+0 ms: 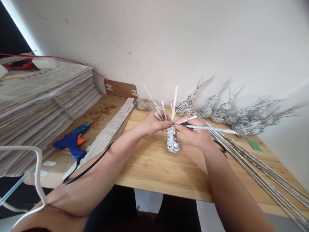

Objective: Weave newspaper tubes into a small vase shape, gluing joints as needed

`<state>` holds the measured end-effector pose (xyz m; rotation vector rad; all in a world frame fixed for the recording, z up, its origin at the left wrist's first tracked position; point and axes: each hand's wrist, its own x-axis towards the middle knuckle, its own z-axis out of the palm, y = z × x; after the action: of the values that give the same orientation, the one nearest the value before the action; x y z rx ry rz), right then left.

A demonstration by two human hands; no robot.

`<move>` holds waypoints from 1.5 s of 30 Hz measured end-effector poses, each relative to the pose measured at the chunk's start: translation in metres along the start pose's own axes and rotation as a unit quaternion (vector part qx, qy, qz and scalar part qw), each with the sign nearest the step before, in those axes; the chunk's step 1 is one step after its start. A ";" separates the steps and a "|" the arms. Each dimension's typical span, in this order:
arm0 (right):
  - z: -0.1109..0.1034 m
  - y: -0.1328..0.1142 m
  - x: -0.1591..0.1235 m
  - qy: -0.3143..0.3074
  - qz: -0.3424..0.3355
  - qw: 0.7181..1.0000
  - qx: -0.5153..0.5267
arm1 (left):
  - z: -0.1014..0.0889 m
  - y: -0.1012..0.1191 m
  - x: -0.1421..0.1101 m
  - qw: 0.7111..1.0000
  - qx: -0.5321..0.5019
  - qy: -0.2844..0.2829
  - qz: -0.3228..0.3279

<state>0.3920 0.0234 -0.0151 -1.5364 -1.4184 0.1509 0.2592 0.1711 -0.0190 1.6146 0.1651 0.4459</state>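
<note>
A small vase shape woven from rolled newspaper (173, 141) stands on the wooden table, its narrow neck between my two hands. Several paper tubes (175, 100) stick up and outward from the neck. My left hand (154, 124) is closed at the neck's left side, fingers behind the tubes and thumb in front. From the right, my right hand (195, 130) pinches a paper tube close to the neck. A pale blue and white paper tube (210, 128) runs out to the right across that hand. Some fingertips are hidden behind the weave.
Several similar woven pieces (185, 108) line the wall at the back right. Long paper tubes (251, 164) lie along the table's right side, near a green scrap (256, 145). At left are a blue glue gun (72, 140), newspaper strips (113, 125) and a tall newspaper stack (48, 106).
</note>
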 end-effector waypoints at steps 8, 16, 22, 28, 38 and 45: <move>0.003 0.008 0.000 0.001 -0.022 0.997 0.077 | 0.001 -0.004 0.001 0.995 0.097 0.035 0.010; 0.003 0.003 0.000 0.041 -0.007 0.998 0.047 | 0.001 -0.010 0.004 0.999 0.031 0.019 0.003; 0.002 0.008 -0.002 0.019 0.017 0.998 0.056 | 0.001 -0.011 0.005 0.999 0.042 0.017 0.024; 0.003 0.011 -0.002 -0.031 0.086 0.991 0.096 | 0.005 -0.016 0.004 0.988 0.121 0.061 0.076; 0.002 0.009 -0.004 -0.056 0.138 0.988 0.040 | 0.009 -0.017 -0.001 0.968 0.213 0.042 0.126; 0.002 0.009 -0.002 -0.021 0.173 0.980 0.100 | 0.006 -0.020 0.003 0.993 0.062 -0.018 0.094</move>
<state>0.3960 0.0249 -0.0230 -1.6042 -1.1191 0.5238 0.2678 0.1687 -0.0380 1.7677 0.0127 0.5588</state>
